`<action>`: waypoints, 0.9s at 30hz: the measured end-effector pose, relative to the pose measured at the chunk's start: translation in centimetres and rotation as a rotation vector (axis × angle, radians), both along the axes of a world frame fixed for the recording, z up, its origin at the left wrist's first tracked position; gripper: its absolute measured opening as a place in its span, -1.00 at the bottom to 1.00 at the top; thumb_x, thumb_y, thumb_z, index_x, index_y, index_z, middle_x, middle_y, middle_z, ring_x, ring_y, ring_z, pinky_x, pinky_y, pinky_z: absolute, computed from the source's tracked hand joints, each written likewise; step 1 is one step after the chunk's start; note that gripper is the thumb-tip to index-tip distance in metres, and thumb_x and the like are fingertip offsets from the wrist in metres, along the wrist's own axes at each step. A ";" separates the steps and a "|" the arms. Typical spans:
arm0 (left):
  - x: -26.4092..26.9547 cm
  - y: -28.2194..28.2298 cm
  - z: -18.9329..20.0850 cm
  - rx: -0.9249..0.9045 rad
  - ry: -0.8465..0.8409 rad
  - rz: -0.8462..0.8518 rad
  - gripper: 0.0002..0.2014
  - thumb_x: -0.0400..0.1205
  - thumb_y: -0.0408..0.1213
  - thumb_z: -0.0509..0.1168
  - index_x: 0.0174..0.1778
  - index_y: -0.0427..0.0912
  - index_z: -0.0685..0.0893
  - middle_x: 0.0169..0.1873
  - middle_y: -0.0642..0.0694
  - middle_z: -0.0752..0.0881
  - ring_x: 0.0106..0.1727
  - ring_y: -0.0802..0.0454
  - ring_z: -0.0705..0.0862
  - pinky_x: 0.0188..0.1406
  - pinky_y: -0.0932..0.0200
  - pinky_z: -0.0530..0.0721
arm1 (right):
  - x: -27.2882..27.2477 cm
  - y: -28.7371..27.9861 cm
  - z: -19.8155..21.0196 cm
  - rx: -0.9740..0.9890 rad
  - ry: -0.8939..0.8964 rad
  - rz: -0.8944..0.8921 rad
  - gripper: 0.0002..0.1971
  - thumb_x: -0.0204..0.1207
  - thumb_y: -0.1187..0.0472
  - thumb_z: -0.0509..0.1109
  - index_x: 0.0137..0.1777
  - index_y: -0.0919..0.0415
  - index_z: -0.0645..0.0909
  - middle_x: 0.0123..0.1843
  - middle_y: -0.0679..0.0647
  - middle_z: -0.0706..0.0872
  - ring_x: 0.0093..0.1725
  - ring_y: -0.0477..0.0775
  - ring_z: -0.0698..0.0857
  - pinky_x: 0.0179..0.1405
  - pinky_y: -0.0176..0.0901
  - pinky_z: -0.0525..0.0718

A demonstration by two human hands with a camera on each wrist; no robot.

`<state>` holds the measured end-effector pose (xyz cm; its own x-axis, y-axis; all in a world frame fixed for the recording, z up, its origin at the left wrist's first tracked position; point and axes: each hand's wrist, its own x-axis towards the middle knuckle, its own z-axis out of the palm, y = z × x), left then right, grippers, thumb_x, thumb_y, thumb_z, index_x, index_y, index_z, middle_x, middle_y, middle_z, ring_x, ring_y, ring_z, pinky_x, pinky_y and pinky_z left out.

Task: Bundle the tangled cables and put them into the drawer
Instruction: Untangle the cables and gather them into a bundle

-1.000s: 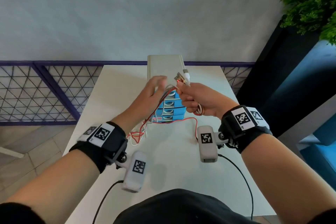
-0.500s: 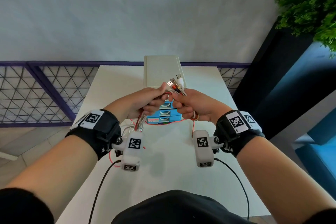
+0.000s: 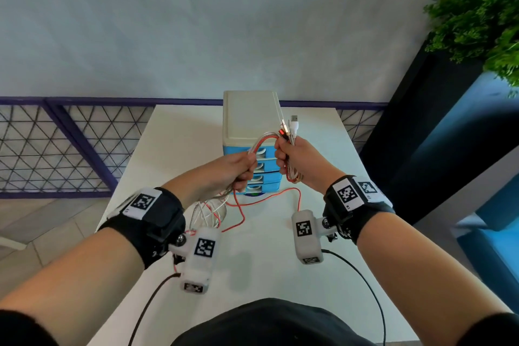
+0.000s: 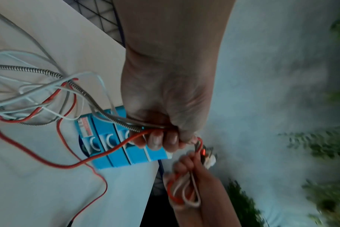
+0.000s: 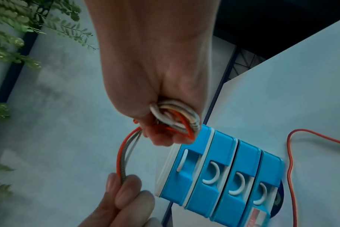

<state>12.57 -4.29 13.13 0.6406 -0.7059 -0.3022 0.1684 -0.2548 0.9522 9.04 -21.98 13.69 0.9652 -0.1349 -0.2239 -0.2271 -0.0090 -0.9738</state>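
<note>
My right hand (image 3: pixel 295 159) grips a folded bundle of red, white and silver cables (image 3: pixel 290 170), their plugs (image 3: pixel 292 125) sticking up above the fist; the loops (image 5: pixel 177 119) bulge out below it. My left hand (image 3: pixel 238 171) grips the same cables (image 4: pixel 138 129) a short way along, and a short arc of cable (image 3: pixel 265 140) spans the two fists. The loose tails (image 3: pixel 213 211) hang in a tangle down to the white table (image 3: pixel 174 149). Behind the hands stands a small white cabinet (image 3: pixel 250 118) with several blue drawers (image 5: pixel 223 176), all pushed in.
A red cable (image 3: pixel 280 194) trails across the table in front of the cabinet. A purple mesh railing (image 3: pixel 70 146) runs behind the table. A dark planter (image 3: pixel 421 126) with a green plant (image 3: pixel 483 14) stands to the right.
My left hand has pulled down and left along the cables, away from the right hand, which has risen slightly. The plugs now stand more upright.
</note>
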 end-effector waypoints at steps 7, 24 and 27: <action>-1.9 -2.3 -0.3 0.116 -0.297 0.068 -0.73 0.76 -0.13 -0.01 -0.21 -0.12 0.42 -0.44 -0.02 0.39 -0.50 0.09 0.37 -0.45 0.27 0.45 | 0.1 1.2 -0.5 0.032 -0.039 -0.089 -0.69 0.76 0.15 0.12 -0.14 0.25 0.58 -0.18 0.17 0.73 -0.13 0.10 0.76 -0.02 0.05 0.79; -2.3 -3.9 1.0 0.507 -0.744 -0.032 -0.63 0.77 -0.15 -0.07 0.29 -0.25 0.52 0.09 -0.29 0.69 0.03 -0.14 0.66 0.10 0.02 0.60 | -0.5 2.9 0.3 0.599 0.071 -0.024 -0.51 0.57 -0.24 0.26 -0.26 0.22 0.59 -0.12 0.25 0.81 -0.02 0.23 0.77 -0.19 -0.12 0.72; -2.4 -4.4 0.8 0.597 -0.798 -0.030 -0.62 0.75 -0.22 -0.03 0.35 -0.35 0.50 0.19 -0.35 0.63 0.18 -0.27 0.62 0.06 -0.01 0.53 | -0.3 3.0 -0.4 0.373 0.074 -0.005 -0.64 0.60 -0.04 0.37 -0.18 0.28 0.72 -0.04 0.23 0.83 0.01 0.20 0.77 -0.05 -0.04 0.73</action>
<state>10.13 -8.73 13.95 0.7951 -0.5979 -0.1014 -0.4795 -0.7223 0.4984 8.73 -18.95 13.28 0.9442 -0.0360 -0.3273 -0.2957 0.3448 -0.8909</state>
